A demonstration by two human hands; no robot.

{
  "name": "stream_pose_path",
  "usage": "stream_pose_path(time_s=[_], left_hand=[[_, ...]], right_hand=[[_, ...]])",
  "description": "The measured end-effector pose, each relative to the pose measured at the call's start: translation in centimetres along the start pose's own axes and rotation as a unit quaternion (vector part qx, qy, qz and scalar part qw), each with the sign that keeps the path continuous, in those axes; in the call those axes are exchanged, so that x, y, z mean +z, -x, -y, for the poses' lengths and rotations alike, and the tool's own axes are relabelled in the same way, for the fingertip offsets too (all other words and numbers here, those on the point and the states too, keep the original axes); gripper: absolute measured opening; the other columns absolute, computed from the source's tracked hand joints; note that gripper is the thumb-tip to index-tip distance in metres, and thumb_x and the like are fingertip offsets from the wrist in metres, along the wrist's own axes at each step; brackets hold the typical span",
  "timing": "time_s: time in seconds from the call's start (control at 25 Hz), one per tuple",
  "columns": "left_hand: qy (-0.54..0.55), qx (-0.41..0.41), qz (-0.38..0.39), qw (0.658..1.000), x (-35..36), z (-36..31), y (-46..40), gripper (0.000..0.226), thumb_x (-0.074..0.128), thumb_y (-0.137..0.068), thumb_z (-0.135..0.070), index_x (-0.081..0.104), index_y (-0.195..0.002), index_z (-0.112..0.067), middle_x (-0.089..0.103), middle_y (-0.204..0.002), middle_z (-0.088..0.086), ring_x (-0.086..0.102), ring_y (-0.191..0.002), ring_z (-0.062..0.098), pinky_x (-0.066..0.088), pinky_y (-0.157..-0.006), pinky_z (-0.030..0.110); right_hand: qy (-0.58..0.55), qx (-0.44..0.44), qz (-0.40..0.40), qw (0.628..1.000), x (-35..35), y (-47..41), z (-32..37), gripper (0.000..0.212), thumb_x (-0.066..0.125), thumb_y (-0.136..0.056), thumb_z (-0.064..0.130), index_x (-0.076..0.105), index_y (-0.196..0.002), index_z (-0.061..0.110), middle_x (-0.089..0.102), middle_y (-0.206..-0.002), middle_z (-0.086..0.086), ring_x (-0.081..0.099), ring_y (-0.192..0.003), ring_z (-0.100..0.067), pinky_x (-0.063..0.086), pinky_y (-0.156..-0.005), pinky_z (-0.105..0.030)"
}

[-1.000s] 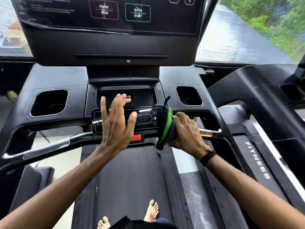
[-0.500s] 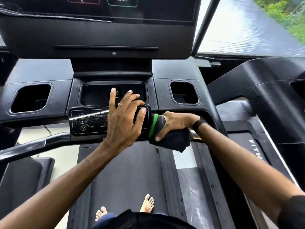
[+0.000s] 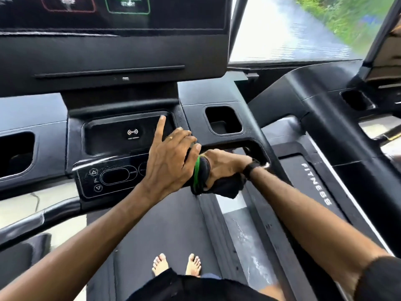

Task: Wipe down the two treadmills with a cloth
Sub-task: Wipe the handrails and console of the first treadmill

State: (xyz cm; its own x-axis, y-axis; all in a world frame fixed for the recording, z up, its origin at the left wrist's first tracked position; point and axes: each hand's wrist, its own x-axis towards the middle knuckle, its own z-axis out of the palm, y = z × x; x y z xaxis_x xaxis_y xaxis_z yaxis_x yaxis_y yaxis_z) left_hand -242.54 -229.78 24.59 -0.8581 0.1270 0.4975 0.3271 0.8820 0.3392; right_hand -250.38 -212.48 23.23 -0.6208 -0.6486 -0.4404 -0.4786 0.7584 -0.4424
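Nearest, bare feet (image 3: 176, 265) stand on the dark treadmill belt (image 3: 156, 231). Beyond, the right hand (image 3: 223, 166) clenches its grip around the black, green-edged cloth (image 3: 200, 177) beside the glossy black button panel (image 3: 112, 177); the left hand (image 3: 171, 159), fingers spread, rests on that panel and could press a button. Past the panel, the big black console screen (image 3: 112, 46) crowds overhead.

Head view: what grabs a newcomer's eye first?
The two hands meeting at centre: the right hand grips a dark cloth with a green edge against the treadmill console, and the left hand rests on the control panel beside it. Bare feet stand on the belt below.
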Motion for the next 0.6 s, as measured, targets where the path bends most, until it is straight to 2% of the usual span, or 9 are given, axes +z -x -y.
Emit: stream_pose_path(time_s=[0.04,0.12,0.16,0.2,0.28,0.36,0.44,0.52,0.6], left_hand=[[0.014,0.006,0.011,1.000,0.2,-0.2,-0.2,0.036,0.045,-0.097,-0.029,0.073,-0.102,-0.007,0.073,-0.108,0.005,0.066,-0.109,0.023,0.010,-0.123,0.052],[0.027,0.019,0.022,0.999,0.7,-0.5,0.3,0.035,0.046,-0.096,-0.029,0.074,-0.099,-0.008,0.074,-0.103,0.005,0.068,-0.103,0.023,0.009,-0.124,0.048],[0.020,0.032,0.026,0.999,1.0,-0.6,0.6,0.034,0.047,-0.095,-0.029,0.074,-0.099,-0.008,0.075,-0.102,0.005,0.067,-0.105,0.024,0.008,-0.124,0.048],[0.006,0.043,0.035,0.998,1.1,-0.7,0.8,0.034,0.048,-0.095,-0.028,0.074,-0.100,-0.008,0.075,-0.102,0.005,0.066,-0.108,0.025,0.007,-0.124,0.047],[-0.024,0.048,0.066,0.996,0.8,-0.7,1.0,0.037,0.044,-0.094,-0.029,0.073,-0.103,-0.008,0.075,-0.104,0.005,0.063,-0.115,0.025,0.005,-0.124,0.048],[-0.075,0.054,0.102,0.990,0.4,-0.8,0.8,0.042,0.038,-0.094,-0.032,0.072,-0.105,-0.010,0.074,-0.105,0.005,0.061,-0.117,0.024,0.003,-0.124,0.049],[-0.134,0.064,0.146,0.978,0.1,-1.0,0.9,0.046,0.034,-0.092,-0.036,0.072,-0.105,-0.013,0.073,-0.108,0.004,0.058,-0.118,0.023,0.002,-0.124,0.051],[-0.174,0.057,0.183,0.966,0.0,-1.3,1.1,0.048,0.036,-0.090,-0.041,0.071,-0.110,-0.014,0.071,-0.113,0.003,0.054,-0.123,0.025,0.000,-0.123,0.053],[-0.204,0.048,0.199,0.957,0.1,-1.8,1.2,0.053,0.043,-0.087,-0.052,0.069,-0.113,-0.014,0.069,-0.115,0.003,0.050,-0.127,0.027,-0.005,-0.122,0.055]], right_hand=[[0.023,0.014,-0.080,0.996,1.3,0.3,0.1,0.038,0.083,-0.063,0.041,0.058,-0.090,0.027,0.065,-0.079,0.006,0.062,-0.072,-0.018,0.047,-0.065,-0.032],[0.109,-0.008,-0.305,0.946,6.1,1.8,0.1,0.048,0.075,-0.067,0.041,0.058,-0.107,0.022,0.066,-0.094,-0.001,0.064,-0.082,-0.028,0.051,-0.069,-0.039],[0.119,-0.018,-0.355,0.927,7.5,2.4,-0.2,0.052,0.072,-0.068,0.043,0.057,-0.111,0.019,0.066,-0.098,-0.002,0.064,-0.084,-0.029,0.052,-0.070,-0.041],[0.121,-0.028,-0.355,0.926,7.4,2.3,-0.8,0.053,0.069,-0.068,0.047,0.057,-0.112,0.020,0.066,-0.099,-0.001,0.064,-0.085,-0.028,0.052,-0.070,-0.041],[0.075,0.002,-0.198,0.977,3.7,1.5,-1.4,0.052,0.069,-0.061,0.053,0.055,-0.104,0.028,0.067,-0.092,0.004,0.065,-0.083,-0.026,0.052,-0.071,-0.041],[0.034,0.018,-0.067,0.997,1.1,0.6,-2.1,0.054,0.079,-0.053,0.052,0.056,-0.097,0.030,0.067,-0.083,0.007,0.063,-0.077,-0.022,0.052,-0.069,-0.039],[0.033,0.018,-0.125,0.991,2.0,1.0,-1.9,0.052,0.078,-0.055,0.052,0.056,-0.097,0.030,0.067,-0.086,0.006,0.063,-0.078,-0.023,0.052,-0.070,-0.041],[0.085,-0.009,-0.310,0.947,6.1,2.6,-1.9,0.050,0.071,-0.065,0.046,0.058,-0.109,0.025,0.065,-0.098,0.002,0.062,-0.085,-0.027,0.052,-0.073,-0.042],[0.104,-0.045,-0.352,0.929,7.3,3.6,-3.3,0.054,0.069,-0.070,0.044,0.059,-0.117,0.020,0.065,-0.102,0.000,0.063,-0.088,-0.028,0.052,-0.074,-0.042]])
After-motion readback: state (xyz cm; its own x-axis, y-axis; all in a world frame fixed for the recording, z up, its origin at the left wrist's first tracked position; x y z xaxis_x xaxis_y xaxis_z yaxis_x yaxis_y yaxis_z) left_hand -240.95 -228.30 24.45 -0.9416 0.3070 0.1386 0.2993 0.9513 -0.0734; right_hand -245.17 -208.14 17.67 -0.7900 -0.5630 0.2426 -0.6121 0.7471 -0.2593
